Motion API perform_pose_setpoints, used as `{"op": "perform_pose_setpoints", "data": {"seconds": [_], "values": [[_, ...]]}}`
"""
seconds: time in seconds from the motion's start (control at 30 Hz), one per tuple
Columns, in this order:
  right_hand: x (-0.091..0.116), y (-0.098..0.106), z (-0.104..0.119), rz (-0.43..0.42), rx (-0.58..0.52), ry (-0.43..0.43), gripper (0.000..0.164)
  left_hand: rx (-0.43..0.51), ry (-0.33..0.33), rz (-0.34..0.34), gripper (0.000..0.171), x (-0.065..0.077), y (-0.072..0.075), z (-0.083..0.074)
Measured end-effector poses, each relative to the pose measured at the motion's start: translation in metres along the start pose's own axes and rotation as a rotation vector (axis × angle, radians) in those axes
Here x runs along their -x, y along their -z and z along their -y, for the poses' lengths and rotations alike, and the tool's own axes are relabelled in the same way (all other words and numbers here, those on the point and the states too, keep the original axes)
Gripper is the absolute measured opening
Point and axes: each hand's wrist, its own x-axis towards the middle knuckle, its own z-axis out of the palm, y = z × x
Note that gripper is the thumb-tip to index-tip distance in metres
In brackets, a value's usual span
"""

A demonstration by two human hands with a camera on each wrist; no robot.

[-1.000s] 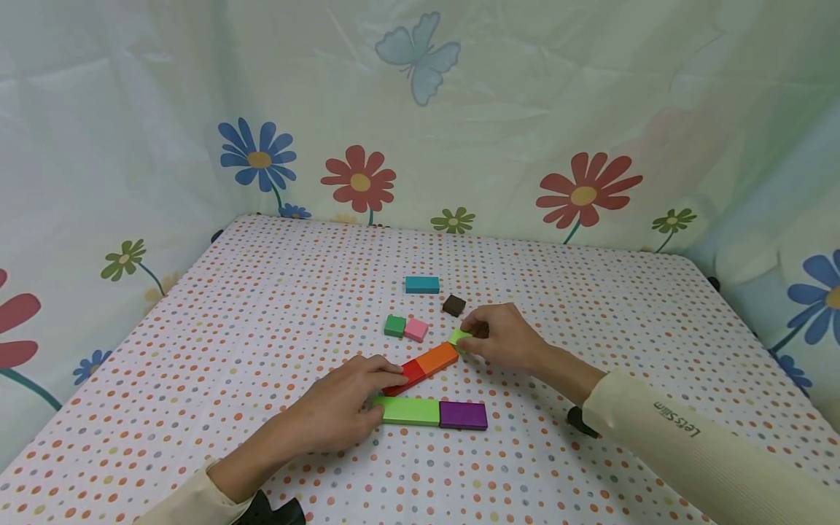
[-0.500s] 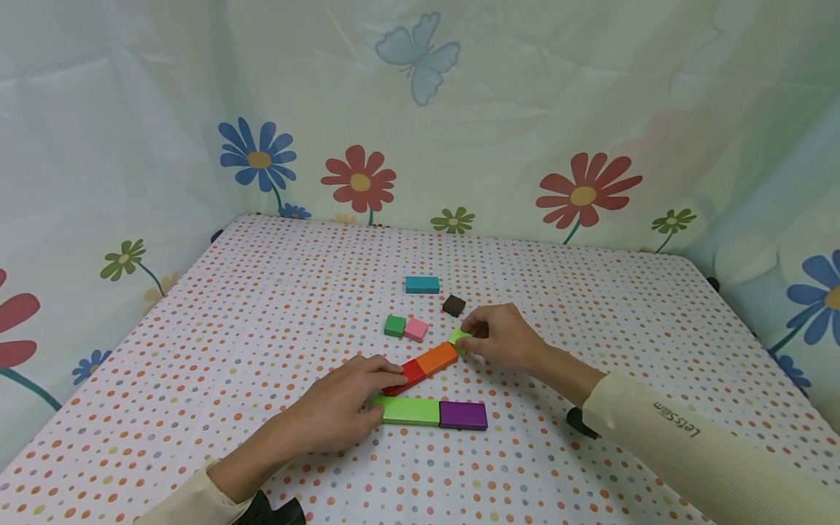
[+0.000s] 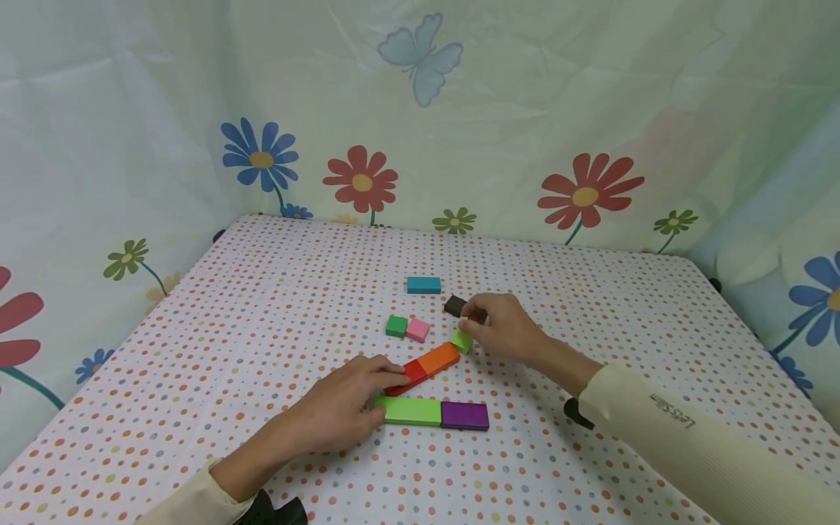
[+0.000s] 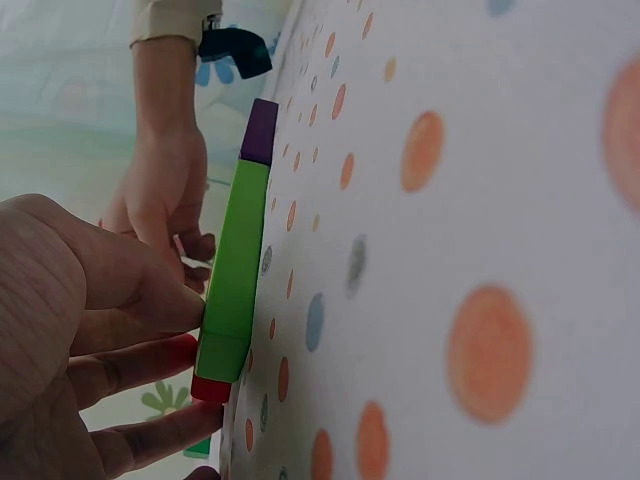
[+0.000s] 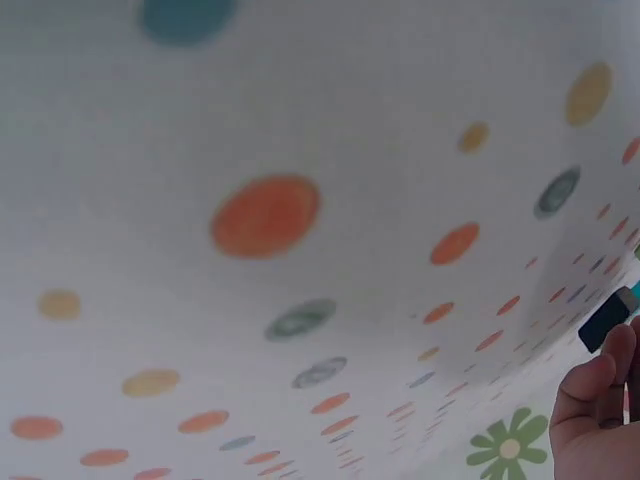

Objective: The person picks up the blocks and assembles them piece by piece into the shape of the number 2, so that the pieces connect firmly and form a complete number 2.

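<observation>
My left hand (image 3: 344, 405) rests its fingers on the red block (image 3: 413, 372), which lies end to end with an orange block (image 3: 438, 358) in a slanting row. Its thumb is by the left end of a long light green block (image 3: 413, 411), with a purple block (image 3: 464, 415) joined at the other end. A small light green block (image 3: 462, 342) touches the orange one's upper end. Just above it, my right hand (image 3: 505, 327) has bent fingers beside a dark brown block (image 3: 454, 305). In the right wrist view, the dark block (image 5: 605, 320) shows beyond the fingertips.
A green block (image 3: 397, 326) and a pink block (image 3: 418, 330) touch, left of the right hand. Farther back lies a teal block (image 3: 424, 285). The dotted cloth (image 3: 590, 292) covers the table, with a flowered curtain (image 3: 499, 124) behind and at both sides.
My right hand has let go of the small light green block and moved slightly up, to beside the dark brown block. The left hand stays in place.
</observation>
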Motion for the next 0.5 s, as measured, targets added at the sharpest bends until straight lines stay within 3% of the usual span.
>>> {"op": "perform_pose_setpoints", "data": {"seconds": [0.27, 0.5], "values": [[-0.007, 0.002, -0.004, -0.018, 0.073, 0.044, 0.018, 0.0, -0.008, -0.005, 0.048, 0.0, 0.0, 0.0], [-0.015, 0.004, -0.009, -0.008, 0.142, 0.056, 0.037, -0.002, -0.008, -0.01, 0.048, 0.001, 0.0, 0.0]]}}
